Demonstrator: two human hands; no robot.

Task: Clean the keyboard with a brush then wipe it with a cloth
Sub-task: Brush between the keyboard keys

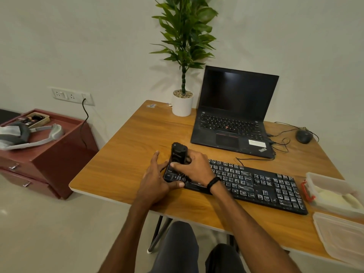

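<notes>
A black keyboard (256,184) with dusty, whitish keys lies across the wooden desk (126,154). My right hand (195,168) is shut on a black brush (178,152), held upright over the keyboard's left end. My left hand (157,178) grips the keyboard's left front corner, thumb on the edge. The brush's bristles are hidden behind my fingers. A clear plastic container (325,186) at the right holds something pale yellow, maybe a cloth.
An open black laptop (232,115) stands behind the keyboard, a mouse (304,136) and cables to its right. A potted plant (182,103) sits at the desk's back edge. A container lid (340,239) lies front right. A red cabinet (49,154) stands left.
</notes>
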